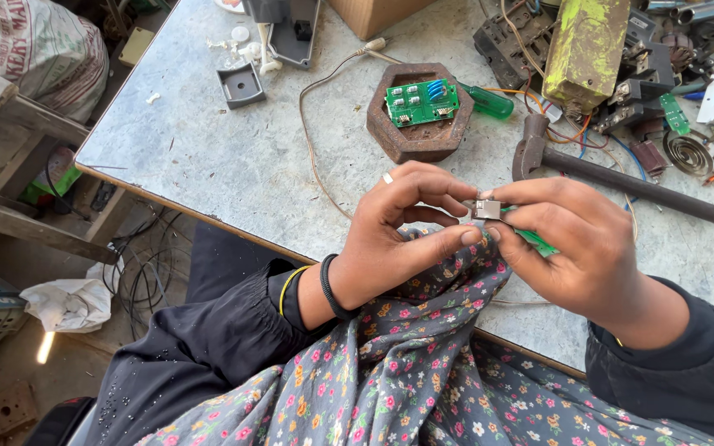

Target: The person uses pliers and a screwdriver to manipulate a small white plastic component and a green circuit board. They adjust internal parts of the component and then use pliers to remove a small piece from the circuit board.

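Step in hand: both hands are pinching a small metal part (487, 209) between them, just above the table edge; it looks like a fitting or prying step on a green board (537, 240) (mostly hidden under the right fingers)
Left hand (402, 235): fingers are closing on the part's left side, thumb below, forefinger above
Right hand (576, 248): fingers are curling around the part's right side and gripping the green board beneath it
Next move: it is probably calling for a steady pinch and a small, careful push or pull; the part is tiny and could be slipping
Beyond the fingertips: a rusty six-sided block (420, 114) is carrying a second green circuit board (421, 102); a green-handled screwdriver (486, 101) is lying beside it
Right of the fingers: a hammer (613, 175) is lying near; tangled wires and scrap further off
In the way: nothing is blocking the hands; a thin wire (311, 140) is trailing toward them
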